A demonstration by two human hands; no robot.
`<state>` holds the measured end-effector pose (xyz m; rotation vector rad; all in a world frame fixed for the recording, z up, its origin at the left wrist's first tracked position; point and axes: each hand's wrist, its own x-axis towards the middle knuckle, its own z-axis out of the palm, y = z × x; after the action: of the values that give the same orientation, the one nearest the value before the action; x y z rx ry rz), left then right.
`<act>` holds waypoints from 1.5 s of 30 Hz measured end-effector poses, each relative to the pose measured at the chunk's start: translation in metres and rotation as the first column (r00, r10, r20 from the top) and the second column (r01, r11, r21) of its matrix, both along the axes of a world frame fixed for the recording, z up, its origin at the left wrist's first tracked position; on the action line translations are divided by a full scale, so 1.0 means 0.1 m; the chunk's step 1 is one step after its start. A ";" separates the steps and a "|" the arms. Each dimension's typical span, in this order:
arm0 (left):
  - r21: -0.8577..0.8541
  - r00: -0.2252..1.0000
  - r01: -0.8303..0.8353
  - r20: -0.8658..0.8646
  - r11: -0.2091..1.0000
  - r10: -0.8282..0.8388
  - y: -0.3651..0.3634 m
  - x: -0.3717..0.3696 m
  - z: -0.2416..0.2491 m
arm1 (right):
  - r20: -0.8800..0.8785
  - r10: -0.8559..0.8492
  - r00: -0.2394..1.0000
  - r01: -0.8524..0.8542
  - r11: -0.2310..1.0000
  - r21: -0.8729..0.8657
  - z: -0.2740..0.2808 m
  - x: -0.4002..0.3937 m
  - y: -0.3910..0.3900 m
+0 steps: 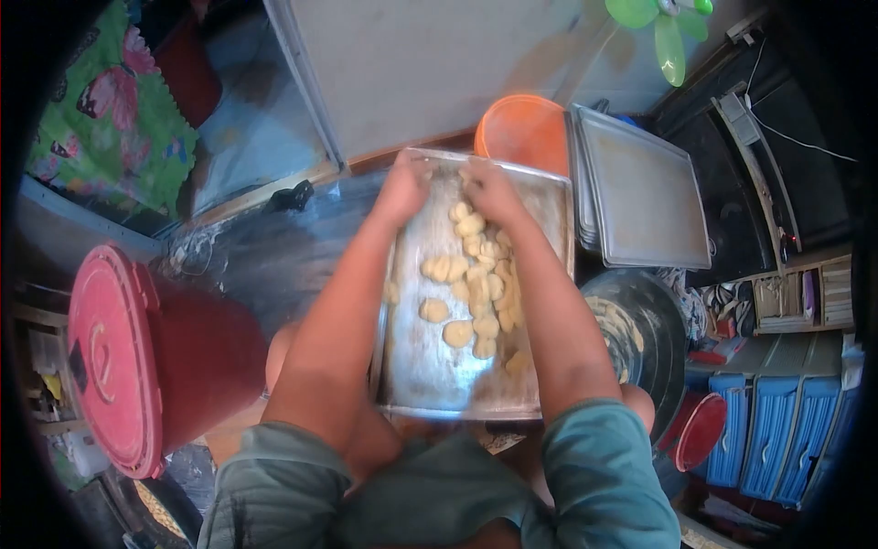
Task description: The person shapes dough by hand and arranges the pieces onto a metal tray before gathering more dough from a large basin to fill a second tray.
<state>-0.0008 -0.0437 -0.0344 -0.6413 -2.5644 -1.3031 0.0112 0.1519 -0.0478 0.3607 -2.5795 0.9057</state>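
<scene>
A metal baking tray [421,366] lies in front of me, over my lap. Several pale dough pieces [458,333] are spread on it, mostly down its middle and right side, some touching. My left hand [405,189] is at the tray's far left corner, its fingers curled. Beside it, over the far part of the tray, my right hand [492,194] also has curled fingers, just beyond the farthest dough pieces. What either hand holds, if anything, is hidden and slightly blurred. My right forearm covers some of the dough.
An orange bucket [521,133] and stacked metal trays [645,192] stand beyond the tray. To the left is a lidded red bin [201,357]. A dark basin [663,339] with pale residue sits at right, near a smaller red container [700,430]. A green fan [670,46] is above.
</scene>
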 end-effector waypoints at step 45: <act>-0.405 0.959 0.118 -0.191 0.906 -0.211 0.85 -0.08 0.28 | 0.501 0.110 0.858 -0.077 0.993 -0.087 0.51 0.72 0.89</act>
<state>-0.0090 0.0418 -0.0069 -1.0372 -2.6312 -0.6959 0.0831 0.2408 0.0029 0.2554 -3.0158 1.2582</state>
